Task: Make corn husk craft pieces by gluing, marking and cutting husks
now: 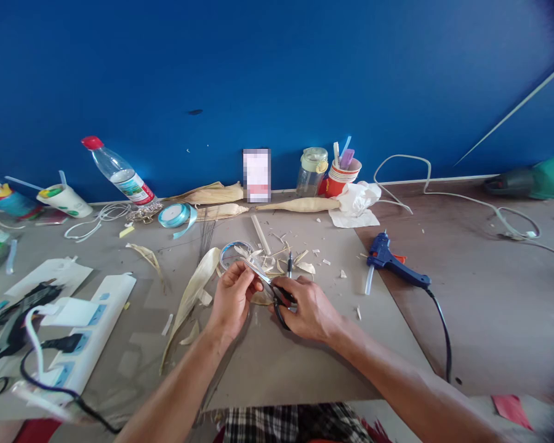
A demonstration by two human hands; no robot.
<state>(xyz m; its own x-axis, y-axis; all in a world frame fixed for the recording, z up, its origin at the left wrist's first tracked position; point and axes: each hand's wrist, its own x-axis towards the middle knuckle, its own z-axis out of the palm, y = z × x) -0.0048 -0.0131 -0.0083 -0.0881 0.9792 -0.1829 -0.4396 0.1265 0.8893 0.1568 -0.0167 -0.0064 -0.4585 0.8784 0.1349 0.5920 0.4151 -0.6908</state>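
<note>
Right hand [311, 307]: fingers closed on scissors [268, 282], mid-frame, black handles, silver blades angled up-left. Left hand [231, 295]: fingers curled at blades, can't tell if gripping anything. Pale scraps [306, 267] just above, on surface [314, 375].

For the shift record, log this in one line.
right hand: holding scissors | left hand: pinching near blades, item unclear | beyond hands: pen, pale scraps | right side: blue glue gun
</note>
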